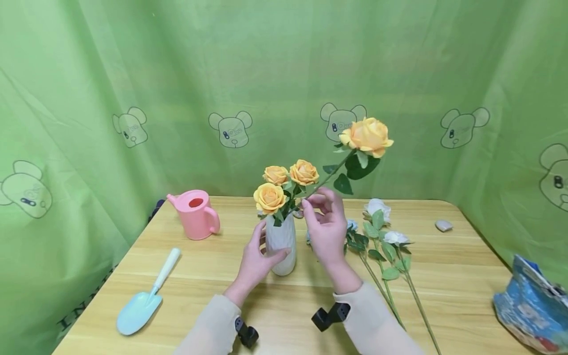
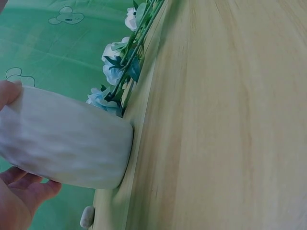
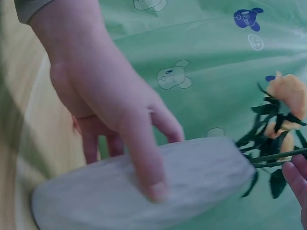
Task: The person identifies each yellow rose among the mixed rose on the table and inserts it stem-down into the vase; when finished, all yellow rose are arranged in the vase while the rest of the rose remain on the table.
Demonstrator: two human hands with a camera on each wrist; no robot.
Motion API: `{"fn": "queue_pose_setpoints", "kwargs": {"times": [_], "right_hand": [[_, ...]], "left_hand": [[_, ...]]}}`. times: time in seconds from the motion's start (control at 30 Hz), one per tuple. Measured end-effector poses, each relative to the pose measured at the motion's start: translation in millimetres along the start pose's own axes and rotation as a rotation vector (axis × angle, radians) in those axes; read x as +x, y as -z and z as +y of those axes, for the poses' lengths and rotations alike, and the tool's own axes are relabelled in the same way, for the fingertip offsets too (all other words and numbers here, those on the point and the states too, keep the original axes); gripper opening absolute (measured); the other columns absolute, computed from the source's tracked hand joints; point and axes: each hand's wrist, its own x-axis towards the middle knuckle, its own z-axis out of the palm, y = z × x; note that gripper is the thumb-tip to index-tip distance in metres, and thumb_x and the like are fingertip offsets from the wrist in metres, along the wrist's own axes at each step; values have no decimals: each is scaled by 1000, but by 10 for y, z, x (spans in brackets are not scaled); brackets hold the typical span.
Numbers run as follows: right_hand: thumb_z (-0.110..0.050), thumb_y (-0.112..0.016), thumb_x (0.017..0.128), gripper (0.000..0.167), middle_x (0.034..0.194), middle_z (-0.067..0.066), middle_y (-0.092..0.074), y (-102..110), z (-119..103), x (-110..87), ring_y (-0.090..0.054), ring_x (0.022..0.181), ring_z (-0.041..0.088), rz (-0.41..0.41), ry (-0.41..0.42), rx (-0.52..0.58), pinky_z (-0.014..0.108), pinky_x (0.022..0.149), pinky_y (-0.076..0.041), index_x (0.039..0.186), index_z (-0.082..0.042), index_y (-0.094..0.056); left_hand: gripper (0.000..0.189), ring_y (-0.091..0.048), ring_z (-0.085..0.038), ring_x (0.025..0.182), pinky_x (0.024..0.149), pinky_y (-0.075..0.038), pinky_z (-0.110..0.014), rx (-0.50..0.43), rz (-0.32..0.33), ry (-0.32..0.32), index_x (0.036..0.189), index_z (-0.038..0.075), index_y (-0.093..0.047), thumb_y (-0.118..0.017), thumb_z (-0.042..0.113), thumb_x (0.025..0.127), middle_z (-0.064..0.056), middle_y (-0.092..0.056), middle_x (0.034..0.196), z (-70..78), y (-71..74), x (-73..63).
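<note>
My left hand (image 1: pixel 257 259) grips a white textured vase (image 1: pixel 282 244) by its side, thumb across the front. Three orange-yellow roses (image 1: pixel 270 198) fill the vase's mouth. With thumb and fingers, my right hand (image 1: pixel 327 224) pinches the stem of another orange-yellow rose (image 1: pixel 368 138), which leans out to the upper right with its lower stem at the vase mouth. In the left wrist view the vase (image 2: pixel 67 136) stands on the table between thumb and fingers. The right wrist view shows the left hand (image 3: pixel 129 115) around the vase and right fingertips (image 3: pixel 296 177) at the stem.
A pink watering can (image 1: pixel 197 222) and a pale blue trowel (image 1: pixel 139 308) with a white handle lie to the left. White roses (image 1: pixel 396 238) and light blue ones lie to the right. Farther right are a pale stone (image 1: pixel 443 226) and a blue bag (image 1: pixel 530 305).
</note>
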Motion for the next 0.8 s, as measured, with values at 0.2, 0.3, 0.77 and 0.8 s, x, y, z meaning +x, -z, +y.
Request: {"fn": "queue_pose_setpoints", "kwargs": {"times": [0.2,0.3,0.77,0.8], "right_hand": [[17,-59,81,30,91,21,-54,-66,144,-135,-60,82,16,31,-29,-40,26,68,-56,107,12,-46],[15,-61,80,27,91,23,-55,-93,171,-193,-60,83,16,49,-29,-83,24,70,-55,104,12,-49],[15,-63,79,16,85,25,-61,-217,48,-291,-58,78,23,50,-59,-217,24,68,-51,92,12,-55],[14,-64,79,15,85,24,-61,-219,53,-298,-58,79,22,51,-65,-228,24,68,-51,91,11,-56]], "left_hand": [[82,-49,-28,114,92,-45,-44,13,-7,-2,138,33,-35,-81,23,72,-11,-51,127,42,13,-14],[80,-48,-31,115,93,-45,-45,9,-18,-8,140,25,-35,-79,17,73,-14,-50,128,203,33,-56],[80,-49,-34,113,92,-44,-46,7,-26,-2,140,17,-35,-79,11,73,-18,-50,127,317,53,-88],[81,-49,-34,114,92,-44,-47,6,-25,1,140,19,-34,-79,11,73,-18,-50,127,271,47,-77]]}}
